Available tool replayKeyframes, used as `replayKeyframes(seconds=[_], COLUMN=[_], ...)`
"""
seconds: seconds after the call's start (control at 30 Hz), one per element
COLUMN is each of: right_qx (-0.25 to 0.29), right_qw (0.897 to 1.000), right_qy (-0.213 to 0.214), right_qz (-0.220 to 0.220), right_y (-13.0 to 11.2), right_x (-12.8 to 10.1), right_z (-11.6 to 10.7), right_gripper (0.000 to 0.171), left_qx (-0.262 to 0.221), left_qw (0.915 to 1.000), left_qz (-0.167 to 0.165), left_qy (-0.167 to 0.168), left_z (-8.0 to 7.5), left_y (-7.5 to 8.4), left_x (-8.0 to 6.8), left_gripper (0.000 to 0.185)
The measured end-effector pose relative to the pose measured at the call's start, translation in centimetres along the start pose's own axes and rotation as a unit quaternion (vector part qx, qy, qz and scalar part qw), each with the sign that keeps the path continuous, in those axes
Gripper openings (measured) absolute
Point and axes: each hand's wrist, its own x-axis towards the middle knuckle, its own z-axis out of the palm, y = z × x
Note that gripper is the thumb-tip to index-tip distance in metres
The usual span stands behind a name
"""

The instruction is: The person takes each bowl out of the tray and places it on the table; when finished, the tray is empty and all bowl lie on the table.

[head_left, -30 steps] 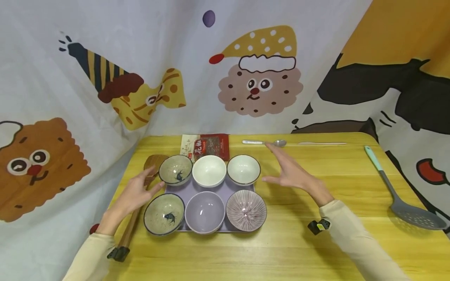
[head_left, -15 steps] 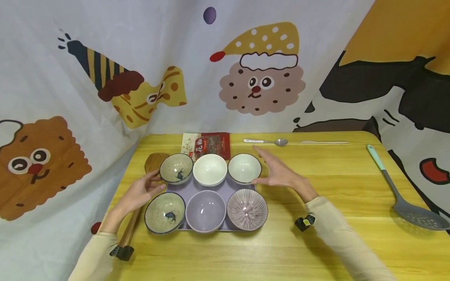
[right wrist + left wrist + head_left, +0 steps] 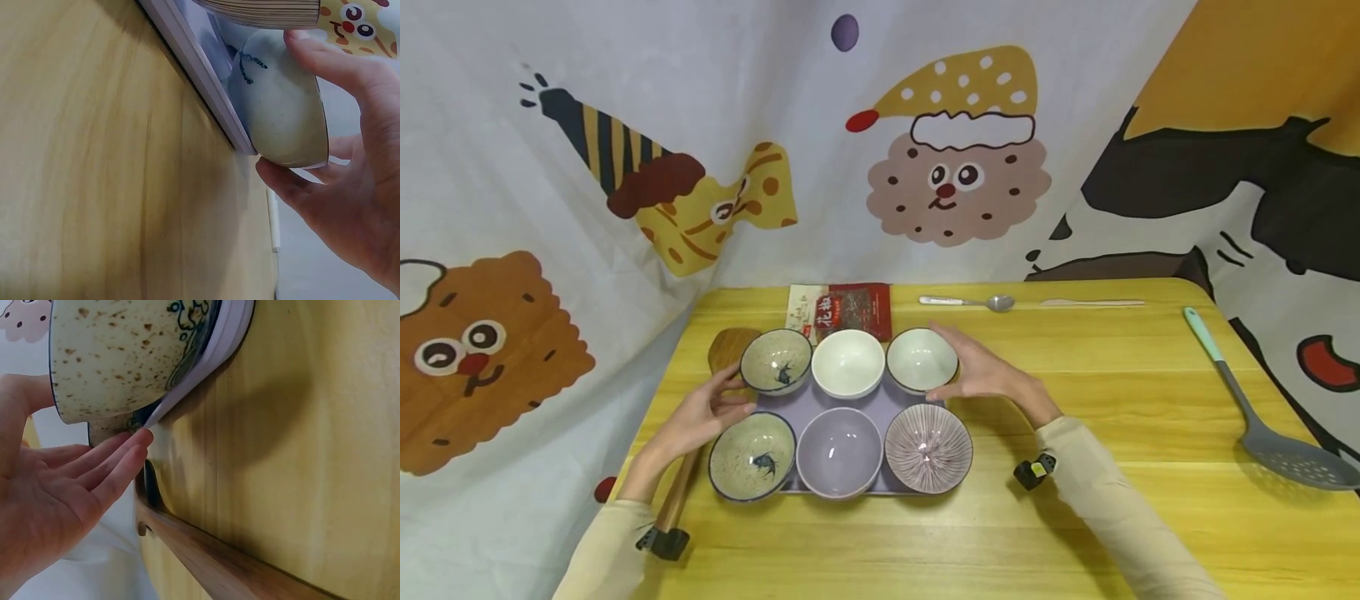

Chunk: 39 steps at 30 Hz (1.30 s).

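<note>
The tray [image 3: 891, 400] sits on the tabletop [image 3: 1075, 517], carrying six bowls. The left hand [image 3: 700, 414] is at its left edge, fingers straight, tips touching the rim below the speckled bowl [image 3: 775, 360]. The right hand [image 3: 992, 375] is at the right edge, fingers relaxed, cupping the pale bowl [image 3: 921, 358]

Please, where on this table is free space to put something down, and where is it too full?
Free: the bare wood between the right hand and the slotted spatula, and the strip along the near table edge. Crowded: the lavender tray packed with six bowls, and the left side, where the left hand and a wooden spatula lie.
</note>
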Motion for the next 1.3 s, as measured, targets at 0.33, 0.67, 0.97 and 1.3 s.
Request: replayKeyframes(seconds=[0.33,0.67,0.97,1.3], right_qx=[0.028,0.034,-0.002,-0.03], right_qw=[0.997,0.99,0.987,0.983], right_qy=[0.063,0.138,0.158,0.179], right_qz=[-0.016,-0.023,-0.013,0.01], right_y=[1.3,0.4,0.3,1.2], right_x=[-0.3,-2.7,-5.4,-9.1], right_z=[0.6,-1.1,-2.9,-4.6], right_gripper=[0.122,0.113,0.116,0.114], left_qx=[-0.027,-0.071,-0.092,-0.135], left_qw=[0.9993,0.9948,0.9925,0.988], left_qz=[0.004,0.024,0.025,0.031], left_qy=[-0.027,-0.069,-0.076,-0.068], left_z=[-0.4,-0.8,-0.6,-0.4], left_y=[-0.9,-2.0,-2.4,-2.9], left_x=[-0.4,-0.6,-0.8,-0.5], left_gripper=[0.086,0.086,0.085,0.084])
